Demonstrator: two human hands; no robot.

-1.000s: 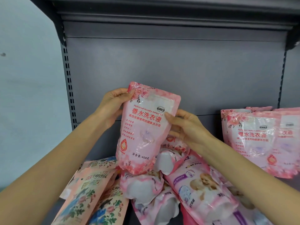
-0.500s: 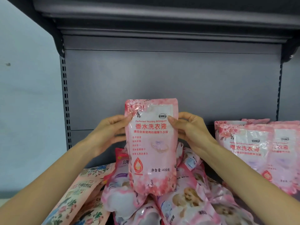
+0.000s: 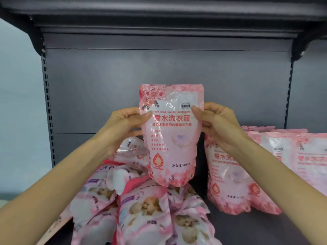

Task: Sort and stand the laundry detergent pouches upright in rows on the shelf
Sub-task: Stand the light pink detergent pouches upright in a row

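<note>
Against grey shelving (image 3: 168, 85), both hands pinch an upright pink pouch (image 3: 171, 135), apparently above the heap (image 3: 141, 209).

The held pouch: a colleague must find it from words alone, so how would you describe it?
On the grey shelf, above the jumbled pile of pouches, the pink floral detergent pouch hangs upright. Unlike the matching standing pouches to its right, it is lifted, pinched by left hand and right hand.

We see a pink floral pouch (image 3: 170, 137) held upright above the heap, label facing us | jumbled pink-and-white pouches (image 3: 141, 206) lie piled beneath it | matching pink pouches (image 3: 230, 174) stand upright in a row at right
</note>
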